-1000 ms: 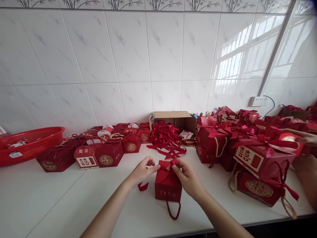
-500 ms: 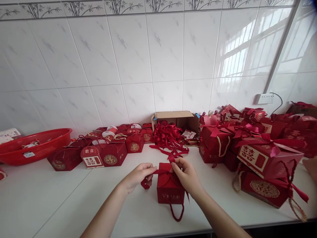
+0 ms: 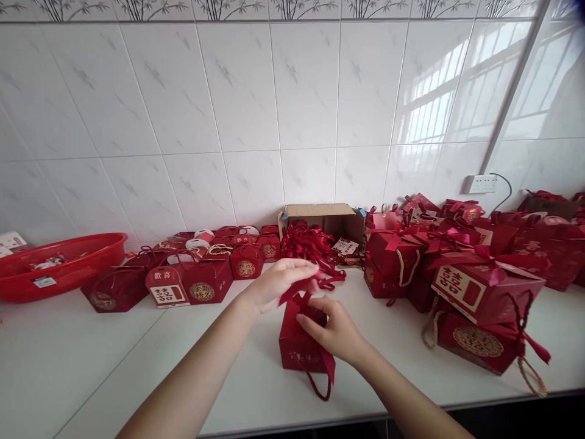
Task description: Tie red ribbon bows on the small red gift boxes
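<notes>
A small red gift box (image 3: 302, 350) with a twisted cord handle (image 3: 320, 390) stands upright near the table's front edge. Above its top, my left hand (image 3: 286, 283) is closed on a red ribbon (image 3: 292, 291), fingers pinched together and pointing right. My right hand (image 3: 331, 326) lies over the box's right top edge, thumb and fingers bent round the ribbon there. The fingertips of that hand are partly hidden. A ribbon tail hangs down the box's right side.
Finished red boxes with bows (image 3: 489, 286) are stacked at the right. Several smaller boxes (image 3: 208, 283) line the left, beside a red plastic basket (image 3: 86, 244). At the back, a cardboard carton (image 3: 320, 210) holds loose ribbons (image 3: 304, 241). A socket strip (image 3: 479, 183) is on the wall.
My left hand has moved up and to the right, carrying its ribbon end from beside the box to above it. My right hand has come down slightly onto the box top.
</notes>
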### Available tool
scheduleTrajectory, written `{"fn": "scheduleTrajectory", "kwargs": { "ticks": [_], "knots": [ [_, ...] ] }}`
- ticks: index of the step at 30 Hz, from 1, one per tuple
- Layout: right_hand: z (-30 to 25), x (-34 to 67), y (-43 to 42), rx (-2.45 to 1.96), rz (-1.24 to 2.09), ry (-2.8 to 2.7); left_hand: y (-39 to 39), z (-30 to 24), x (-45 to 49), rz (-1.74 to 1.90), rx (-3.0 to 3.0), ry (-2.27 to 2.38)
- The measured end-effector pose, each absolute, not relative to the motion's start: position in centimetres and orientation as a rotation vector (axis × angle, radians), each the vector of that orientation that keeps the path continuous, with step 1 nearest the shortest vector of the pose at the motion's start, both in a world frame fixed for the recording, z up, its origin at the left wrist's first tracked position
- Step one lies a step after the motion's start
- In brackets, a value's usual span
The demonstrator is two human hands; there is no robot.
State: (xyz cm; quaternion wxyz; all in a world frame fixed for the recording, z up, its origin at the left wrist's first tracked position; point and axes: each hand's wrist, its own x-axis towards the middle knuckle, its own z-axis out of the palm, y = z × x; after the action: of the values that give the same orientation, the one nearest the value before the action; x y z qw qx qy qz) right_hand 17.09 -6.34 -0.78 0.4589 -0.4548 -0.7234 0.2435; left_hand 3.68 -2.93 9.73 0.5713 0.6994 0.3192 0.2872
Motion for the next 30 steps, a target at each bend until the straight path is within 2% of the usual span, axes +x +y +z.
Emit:
{"fn": "scheduleTrajectory", "kwargs": {
  "ticks": [4, 7, 11, 15, 19, 30],
  "knots": [
    [-0.9, 16.8, -6.0, -1.115, 0.725, -1.628, -2.3, 8.9, 3.4, 0.711, 1.684, 0.76],
    [-0.7, 17.0, -5.8, -1.064, 0.787, -1.618, -2.3, 6.8, 2.1, 0.827, 1.799, 0.938],
    [-0.5, 17.2, -5.8, -1.026, 0.816, -1.652, -2.9, 3.5, 0.8, 0.811, 1.828, 0.982],
    [-0.9, 17.0, -5.8, -1.005, 0.819, -1.561, -3.4, 1.3, 1.0, 1.031, 1.757, 1.092],
    [-1.5, 16.8, -5.7, -0.992, 0.892, -1.376, -3.6, 0.6, 1.4, 1.078, 1.765, 1.058],
    [-1.6, 16.7, -5.8, -1.039, 0.581, -1.518, -4.0, 0.2, 1.7, 1.153, 1.989, 1.036]
  ]
}}
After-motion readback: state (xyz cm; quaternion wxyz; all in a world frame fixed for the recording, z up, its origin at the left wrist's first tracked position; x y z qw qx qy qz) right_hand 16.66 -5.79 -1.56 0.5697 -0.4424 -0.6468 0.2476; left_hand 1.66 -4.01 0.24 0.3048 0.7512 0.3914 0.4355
